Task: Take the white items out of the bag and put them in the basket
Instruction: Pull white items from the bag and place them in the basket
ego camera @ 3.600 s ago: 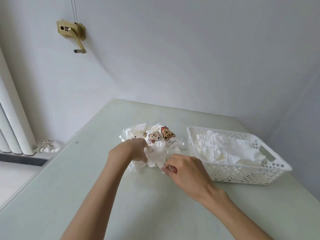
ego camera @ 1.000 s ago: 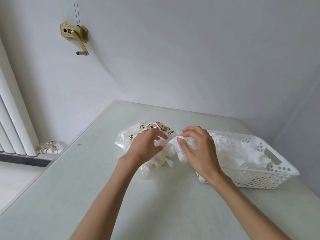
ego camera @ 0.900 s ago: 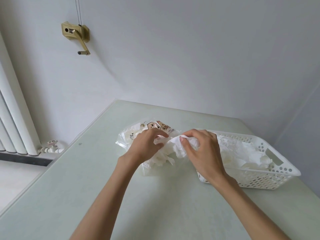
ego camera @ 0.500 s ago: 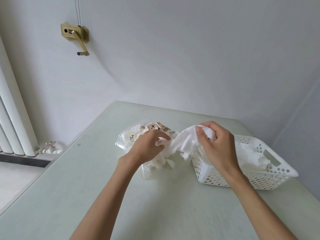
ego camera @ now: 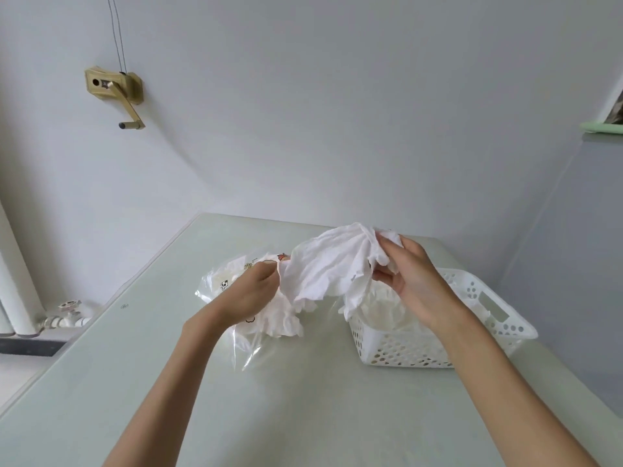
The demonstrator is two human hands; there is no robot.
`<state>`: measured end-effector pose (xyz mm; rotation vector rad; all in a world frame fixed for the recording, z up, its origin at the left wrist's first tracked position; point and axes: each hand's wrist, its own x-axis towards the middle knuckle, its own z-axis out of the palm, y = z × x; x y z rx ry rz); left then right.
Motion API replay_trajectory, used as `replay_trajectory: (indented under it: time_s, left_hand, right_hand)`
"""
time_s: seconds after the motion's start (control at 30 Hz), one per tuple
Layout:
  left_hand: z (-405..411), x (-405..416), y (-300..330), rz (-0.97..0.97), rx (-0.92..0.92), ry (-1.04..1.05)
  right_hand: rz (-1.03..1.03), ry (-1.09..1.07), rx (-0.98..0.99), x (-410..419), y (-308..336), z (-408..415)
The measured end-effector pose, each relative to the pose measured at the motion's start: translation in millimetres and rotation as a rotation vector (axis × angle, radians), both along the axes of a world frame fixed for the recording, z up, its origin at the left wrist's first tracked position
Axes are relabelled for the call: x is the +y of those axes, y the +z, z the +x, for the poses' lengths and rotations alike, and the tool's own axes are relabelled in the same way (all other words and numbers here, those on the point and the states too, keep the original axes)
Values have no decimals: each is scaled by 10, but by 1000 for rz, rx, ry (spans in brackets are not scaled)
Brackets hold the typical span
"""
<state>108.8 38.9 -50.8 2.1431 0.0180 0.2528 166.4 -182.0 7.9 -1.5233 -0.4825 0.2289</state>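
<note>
Partway: right hand (ego camera: pixel 409 281) grips a white item (ego camera: pixel 332 267) above the basket (ego camera: pixel 485 318), already holding several; left hand (ego camera: pixel 251 294) pinches the bag (ego camera: pixel 232 281), more inside.

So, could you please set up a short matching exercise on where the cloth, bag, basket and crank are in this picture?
Things:
1. cloth
2. bag
3. basket
4. crank

Places:
A. on the wall
B. on the table, under the left hand
C. on the table, at the right
D. held up in the right hand

Pairs: 1-D, 2-B, 3-C, 4-A
</note>
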Motion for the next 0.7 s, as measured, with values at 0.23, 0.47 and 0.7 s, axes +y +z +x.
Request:
replay_trajectory:
  time_s: [0.23, 0.47, 0.7]
  left_hand:
    - [22, -451, 212, -438, 39, -179]
    - [64, -731, 408, -297, -102, -156]
    - [264, -937, 700, -421, -187, 20]
  right_hand:
    - [276, 119, 124, -341, 94, 6]
    - [353, 68, 172, -767, 36, 63]
    - [69, -81, 126, -1187, -145, 118]
